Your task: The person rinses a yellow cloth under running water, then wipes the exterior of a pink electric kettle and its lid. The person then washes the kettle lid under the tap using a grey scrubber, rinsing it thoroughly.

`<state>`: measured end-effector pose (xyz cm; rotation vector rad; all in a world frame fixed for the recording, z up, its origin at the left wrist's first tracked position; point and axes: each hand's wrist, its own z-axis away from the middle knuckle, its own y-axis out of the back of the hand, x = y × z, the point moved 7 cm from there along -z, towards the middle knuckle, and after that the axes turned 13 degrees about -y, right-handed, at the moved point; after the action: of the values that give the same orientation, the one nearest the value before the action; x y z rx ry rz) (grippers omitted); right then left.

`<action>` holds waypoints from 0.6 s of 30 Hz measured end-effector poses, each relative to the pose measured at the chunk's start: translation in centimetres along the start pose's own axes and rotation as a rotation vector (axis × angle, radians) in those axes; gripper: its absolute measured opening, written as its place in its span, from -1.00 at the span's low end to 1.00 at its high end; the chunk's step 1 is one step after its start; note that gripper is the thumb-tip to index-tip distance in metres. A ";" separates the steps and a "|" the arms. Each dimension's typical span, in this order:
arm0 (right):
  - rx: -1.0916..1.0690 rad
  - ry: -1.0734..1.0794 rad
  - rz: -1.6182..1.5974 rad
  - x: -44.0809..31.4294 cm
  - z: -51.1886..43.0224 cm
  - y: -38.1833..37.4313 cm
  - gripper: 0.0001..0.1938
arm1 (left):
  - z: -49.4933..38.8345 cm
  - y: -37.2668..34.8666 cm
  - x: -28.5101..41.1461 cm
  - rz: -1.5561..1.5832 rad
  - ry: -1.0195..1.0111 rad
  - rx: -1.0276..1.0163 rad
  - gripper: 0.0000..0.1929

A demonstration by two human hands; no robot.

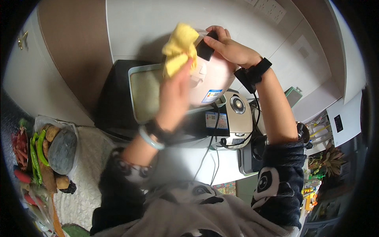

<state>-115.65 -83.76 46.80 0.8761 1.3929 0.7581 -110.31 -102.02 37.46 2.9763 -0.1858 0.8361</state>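
Note:
My left hand (176,91), blurred, holds a yellow cloth (180,47) against the side of a pale pink rice cooker (217,72). My right hand (226,46) grips the cooker's top by its black panel (206,47), with the thumb on the near side and the fingers over the far edge. The cooker is over the right part of a shallow tray (145,91) with a pale green rim; whether its base rests fully on the tray is hidden. Under the tray is a black box-shaped appliance (114,100). A label with writing is on the cooker's lower side.
To the right stands a beige rice cooker (240,115), beside dangling power cords (218,121). Vegetables, among them green peppers (41,148) and a grey-green gourd (62,151), lie at the left. A tiled wall (136,29) rises behind, with sockets (271,10).

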 end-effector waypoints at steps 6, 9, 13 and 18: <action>0.034 0.000 0.033 0.2 0.2 0.0 -0.30 | 7.1 -3.9 2.8 -0.148 0.029 -0.150 -0.40; 0.052 0.008 0.080 0.2 -0.2 0.1 -0.29 | 7.0 -4.4 2.1 -0.181 0.024 -0.130 -0.36; 0.115 -0.043 0.093 0.6 -1.2 0.2 -0.28 | 6.1 -4.1 -0.4 0.065 0.200 -0.052 -0.39; 0.159 -0.092 0.050 0.8 -1.4 -0.1 -0.28 | 4.2 -1.5 -6.8 0.263 0.557 0.116 -0.41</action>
<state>-117.06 -83.05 46.38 1.0596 1.3673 0.6428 -113.77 -100.13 30.33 2.7099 -0.5200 1.7103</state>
